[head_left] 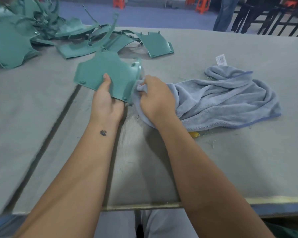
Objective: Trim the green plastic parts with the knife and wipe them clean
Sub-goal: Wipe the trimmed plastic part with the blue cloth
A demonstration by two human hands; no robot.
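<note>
A factory or workshop floor is shown. A long worktable (pixel 230 152) is covered with grey felt-like cloth, and a heap of identical green plastic parts (pixel 24 35) is piled on its far left corner, as in batch work. Fine trimmings are scattered on the cloth beside a blue towel (pixel 230 100). Beyond the table, a blue-purple floor, orange plastic stools (pixel 200 4) and dark metal racks (pixel 279 19) are seen, with standing people's legs.

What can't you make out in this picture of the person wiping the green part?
- Knife: not visible in the head view; perhaps under the blue towel.
- Right hand fingertips: buried in towel folds.
- Held green part underside: faces away.
- White tag print: too small.
- Green parts pile: cut off at the left edge.
</note>
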